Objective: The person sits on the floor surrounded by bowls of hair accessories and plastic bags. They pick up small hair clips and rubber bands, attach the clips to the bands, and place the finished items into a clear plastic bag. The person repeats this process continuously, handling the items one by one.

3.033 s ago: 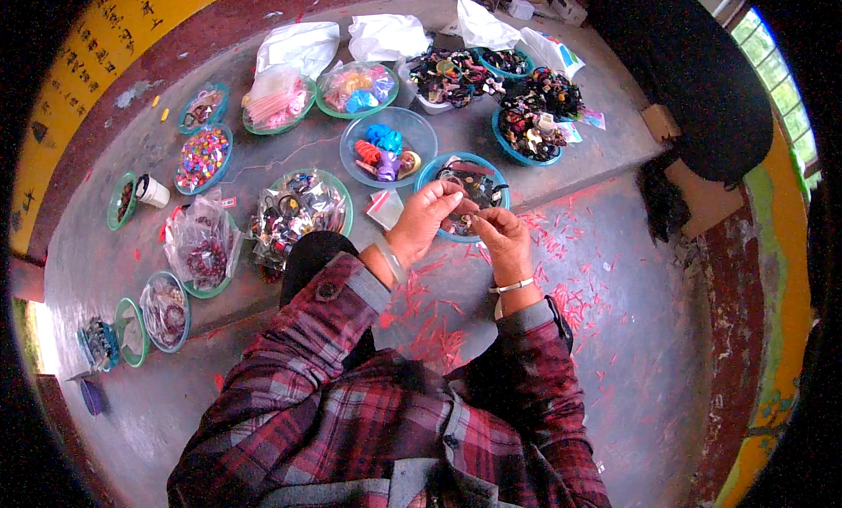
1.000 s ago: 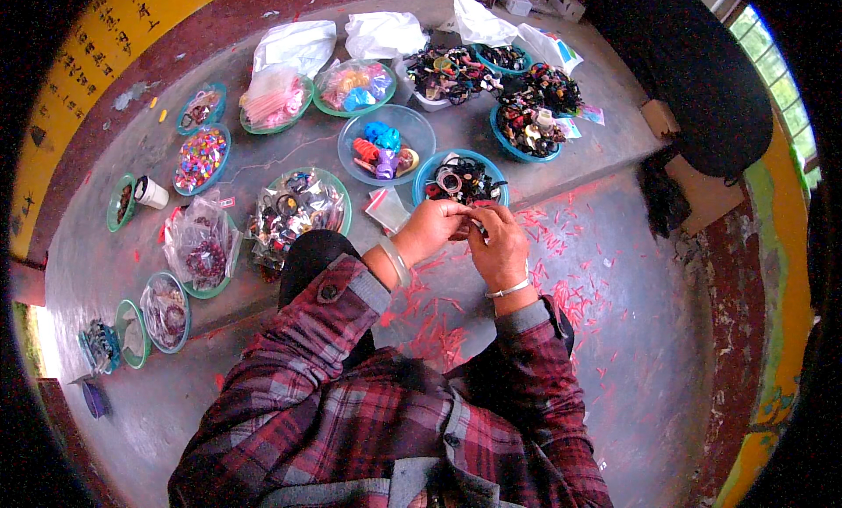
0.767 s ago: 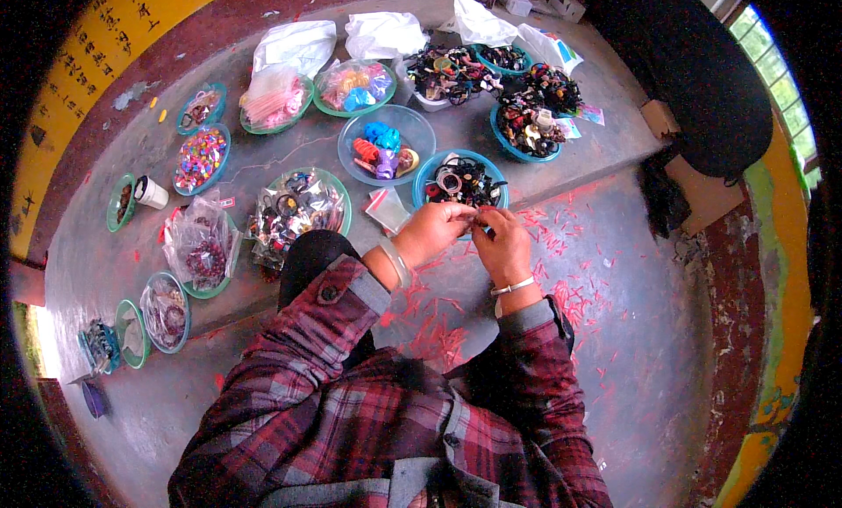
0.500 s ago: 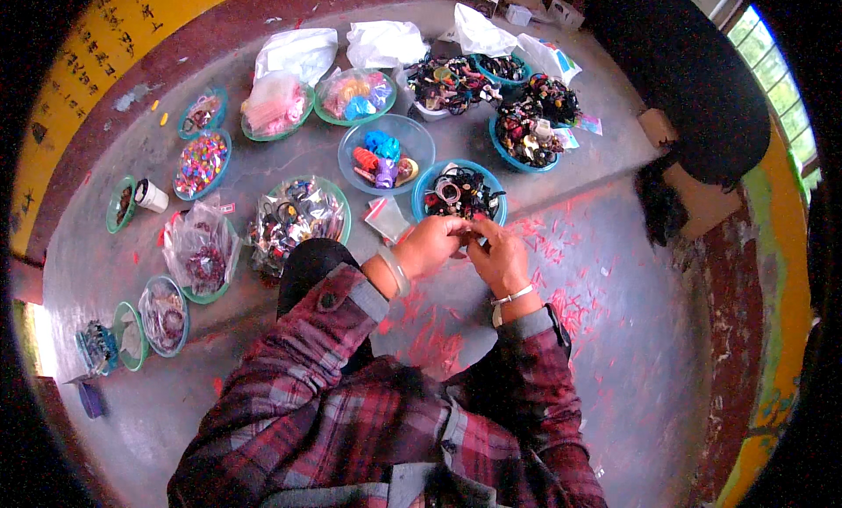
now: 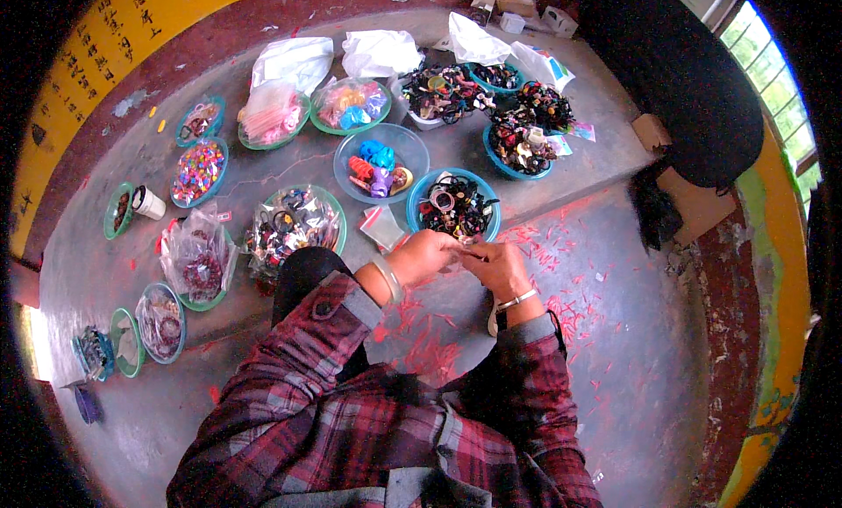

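Note:
My left hand [image 5: 423, 255] and my right hand [image 5: 496, 267] meet fingertip to fingertip just below a blue basin [image 5: 412, 220] of dark hair ties [image 5: 456, 206]. Both are closed in a pinch. Something small and pale seems to sit between the fingertips, too small to name. Left of my left hand lies a stack of clear plastic bags [image 5: 383, 227] with a red edge. Farther left stands a green basin [image 5: 342, 219] full of mixed hair ties in clear wrapping. Beyond the hands is a clear basin [image 5: 338, 168] with blue, red and purple bundles.
Several more basins spread across the raised grey ledge, one with colourful beads [image 5: 199, 170], another with dark accessories [image 5: 524, 149]. White plastic bags [image 5: 294, 63] line the back. Red scraps [image 5: 425, 341] litter the lower floor. A large black bundle [image 5: 675, 78] and cardboard [image 5: 702, 206] stand at right.
My joined hands have come slightly lower in the picture, away from the blue basin, still pinched together. The whole view has shifted a little; the basins stay where they were.

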{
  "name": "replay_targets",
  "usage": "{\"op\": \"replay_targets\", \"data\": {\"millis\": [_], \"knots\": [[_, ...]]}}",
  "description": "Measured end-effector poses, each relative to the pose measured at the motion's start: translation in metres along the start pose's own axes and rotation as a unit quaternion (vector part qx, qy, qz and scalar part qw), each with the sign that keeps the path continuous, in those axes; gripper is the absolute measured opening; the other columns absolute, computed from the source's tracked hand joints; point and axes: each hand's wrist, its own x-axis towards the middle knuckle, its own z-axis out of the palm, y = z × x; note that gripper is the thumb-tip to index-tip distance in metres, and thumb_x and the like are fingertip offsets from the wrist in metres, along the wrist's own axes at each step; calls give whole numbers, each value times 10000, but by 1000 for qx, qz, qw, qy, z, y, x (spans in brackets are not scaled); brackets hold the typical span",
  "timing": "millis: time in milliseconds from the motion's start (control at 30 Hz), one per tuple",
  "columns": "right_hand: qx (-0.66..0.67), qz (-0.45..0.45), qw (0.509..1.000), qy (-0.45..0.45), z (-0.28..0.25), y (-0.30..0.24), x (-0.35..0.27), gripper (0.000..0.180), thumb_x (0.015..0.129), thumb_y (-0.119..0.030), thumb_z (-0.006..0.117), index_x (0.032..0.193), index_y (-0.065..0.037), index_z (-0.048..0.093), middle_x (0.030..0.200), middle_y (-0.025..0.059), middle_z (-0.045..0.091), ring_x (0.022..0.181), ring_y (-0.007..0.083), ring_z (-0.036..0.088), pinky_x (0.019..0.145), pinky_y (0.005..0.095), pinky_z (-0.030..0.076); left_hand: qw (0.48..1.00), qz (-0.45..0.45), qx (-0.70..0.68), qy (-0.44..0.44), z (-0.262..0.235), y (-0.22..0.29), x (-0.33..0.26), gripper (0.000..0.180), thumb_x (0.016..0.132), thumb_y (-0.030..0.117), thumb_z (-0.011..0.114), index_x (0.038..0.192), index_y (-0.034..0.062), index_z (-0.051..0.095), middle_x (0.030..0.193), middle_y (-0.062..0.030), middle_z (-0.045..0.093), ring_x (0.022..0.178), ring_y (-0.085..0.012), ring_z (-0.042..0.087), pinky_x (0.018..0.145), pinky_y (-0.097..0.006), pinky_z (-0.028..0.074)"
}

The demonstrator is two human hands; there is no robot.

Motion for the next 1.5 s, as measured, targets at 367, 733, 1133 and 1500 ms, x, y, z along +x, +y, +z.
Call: {"op": "replay_targets", "data": {"millis": [367,733,1133,1500], "knots": [[112,110,986,-55,-11,-7,-1,145,737,-157,631,717,-15,607,551,1,519,460,72,491,407,226,365,998,-9,-63,-19,1,-3,0,217,796,49,509,990,9,599,795,-34,619,714,-90,562,651,-252,471],[184,100,976,-57,-1,5,-2,91,771,-85,577,768,3,552,616,35,532,484,94,524,403,235,429,994,-39,-101,-18,1,-3,2,258,807,25,490,1050,20,574,766,-9,596,671,-68,540,602,-230,459],[154,76,983,-63,-7,6,-2,136,735,-117,615,836,-26,634,617,26,568,498,89,519,439,225,411,994,-18,-90,-65,-1,6,-4,318,797,47,470,1103,53,552,775,17,572,675,-60,520,615,-225,454],[227,191,951,-92,-15,-12,-3,141,735,-129,635,795,-2,643,616,25,573,501,92,546,420,206,376,990,-8,-111,-83,-2,-4,-2,297,799,34,476,1089,27,544,817,4,580,706,-71,531,623,-240,464]]}}
